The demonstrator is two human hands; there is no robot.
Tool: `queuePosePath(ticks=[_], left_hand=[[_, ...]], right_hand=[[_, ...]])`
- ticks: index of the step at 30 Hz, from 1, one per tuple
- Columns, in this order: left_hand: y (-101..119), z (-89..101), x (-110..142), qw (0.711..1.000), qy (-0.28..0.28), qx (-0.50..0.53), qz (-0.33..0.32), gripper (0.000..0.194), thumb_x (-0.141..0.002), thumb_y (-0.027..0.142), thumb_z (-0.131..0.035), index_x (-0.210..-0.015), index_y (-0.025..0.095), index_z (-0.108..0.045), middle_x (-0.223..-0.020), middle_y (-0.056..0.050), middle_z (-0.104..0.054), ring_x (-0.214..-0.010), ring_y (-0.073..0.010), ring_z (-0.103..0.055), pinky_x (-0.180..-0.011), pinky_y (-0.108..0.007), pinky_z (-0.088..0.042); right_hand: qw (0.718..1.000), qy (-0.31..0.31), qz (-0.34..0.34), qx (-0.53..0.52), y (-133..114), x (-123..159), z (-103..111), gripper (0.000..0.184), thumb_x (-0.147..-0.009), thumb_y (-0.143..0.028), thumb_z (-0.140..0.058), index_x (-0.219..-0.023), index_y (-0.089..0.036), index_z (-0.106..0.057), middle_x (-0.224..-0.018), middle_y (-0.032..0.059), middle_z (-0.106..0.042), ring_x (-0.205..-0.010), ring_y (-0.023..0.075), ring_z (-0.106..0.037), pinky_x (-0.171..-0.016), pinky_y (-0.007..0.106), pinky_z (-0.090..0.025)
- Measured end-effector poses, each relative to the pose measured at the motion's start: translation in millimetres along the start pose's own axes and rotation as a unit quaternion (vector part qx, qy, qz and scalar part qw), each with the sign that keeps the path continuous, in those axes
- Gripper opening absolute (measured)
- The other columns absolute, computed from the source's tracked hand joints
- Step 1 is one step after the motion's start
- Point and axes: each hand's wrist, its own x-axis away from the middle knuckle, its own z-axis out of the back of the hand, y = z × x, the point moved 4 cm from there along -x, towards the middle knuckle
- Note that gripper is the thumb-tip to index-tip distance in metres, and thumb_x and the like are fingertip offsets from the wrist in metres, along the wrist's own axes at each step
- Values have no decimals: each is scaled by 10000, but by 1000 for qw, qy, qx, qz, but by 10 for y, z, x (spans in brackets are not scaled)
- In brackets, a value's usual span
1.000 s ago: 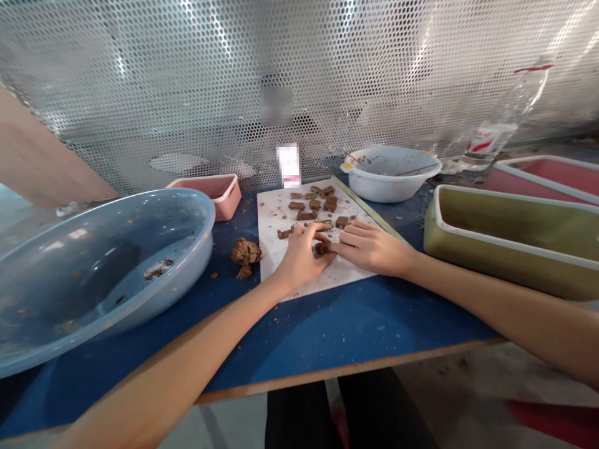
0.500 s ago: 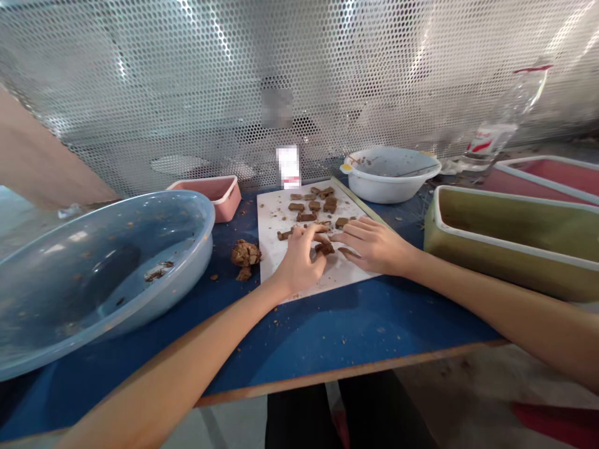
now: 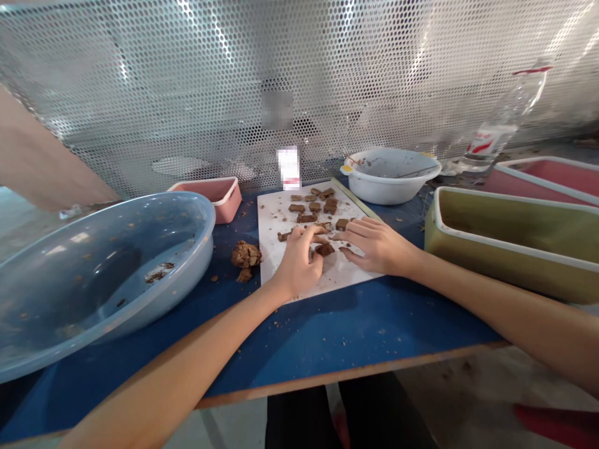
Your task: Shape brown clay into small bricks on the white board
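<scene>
A small brown clay-like piece (image 3: 324,249) lies on the white board (image 3: 270,265) between my hands. My left hand (image 3: 298,257) curves beside its left side, thumb and fingers apart; I cannot tell if the fingertips touch it. To the right, my right hand (image 3: 377,244) rests low over the board with fingers stretched out, a little apart from that piece. Beyond my fingers are several similar brown pieces, among them a bone-shaped one (image 3: 307,218) and a blocky one (image 3: 330,205). Crumbs are scattered among them. A rough brown lump (image 3: 246,254) sits off the board's left edge.
A large blue basin (image 3: 196,249) fills the left side, with a pink tub (image 3: 228,202) behind it. At the right stand a white basin (image 3: 388,188), an olive-green trough (image 3: 505,252), a pink trough (image 3: 496,181) and a plastic bottle (image 3: 491,140). Perforated metal sheeting (image 3: 187,93) rises behind.
My right hand has shifted slightly right, away from the brown piece, widening the gap between my hands. The left thumb has drawn in slightly, and more of the piece shows.
</scene>
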Motion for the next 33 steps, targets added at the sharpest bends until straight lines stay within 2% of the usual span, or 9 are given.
queuePosePath(ticks=[8,14,18,22,26,33], left_hand=[[-25,-22,20,999,16,-32,-9,583,-830,6,-548,-1365,233,-594,-1271,-134,-613,-1237,-331,-658,-1122,-611,-540],[-22,67,-17,999,48,-19,17,556,-799,-33,-505,-1280,211,-639,-1219,-111,-678,-1270,-307,-647,-1141,-552,-534],[-32,117,-22,997,68,-25,27,571,-751,-58,-474,-1209,225,-661,-1114,-73,-726,-1196,-294,-653,-1102,-526,-540],[-55,125,-12,996,76,-24,28,587,-735,-63,-464,-1201,229,-667,-1094,-72,-721,-1183,-291,-646,-1084,-511,-542],[-70,133,5,996,77,-13,41,557,-772,-55,-463,-1208,227,-665,-1108,-79,-702,-1176,-281,-657,-1096,-508,-543],[-79,143,34,995,79,5,61,528,-793,-45,-466,-1202,223,-664,-1132,-86,-668,-1148,-264,-666,-1078,-501,-573]], right_hand=[[1000,2,-29,-11,20,2,20,219,-1069,-274,-607,-1213,-152,-719,-952,86,-745,-916,261,-732,-850,412,-585],[998,6,-52,-38,47,9,19,207,-1041,-265,-628,-1197,-172,-728,-1021,111,-778,-955,282,-741,-850,440,-592],[989,-2,-91,-114,57,14,23,223,-1026,-253,-632,-1222,-203,-727,-1026,94,-738,-986,278,-719,-902,448,-599],[971,-31,-135,-196,23,13,-5,310,-980,-251,-679,-1288,-243,-714,-1124,101,-632,-1085,278,-652,-1013,468,-590],[963,-64,-169,-201,-37,25,-62,353,-957,-314,-724,-1306,-266,-704,-1241,120,-583,-1202,320,-577,-1136,572,-523],[959,-81,-202,-179,-109,38,-80,366,-952,-320,-731,-1312,-274,-682,-1282,127,-600,-1244,340,-584,-1132,616,-524]])
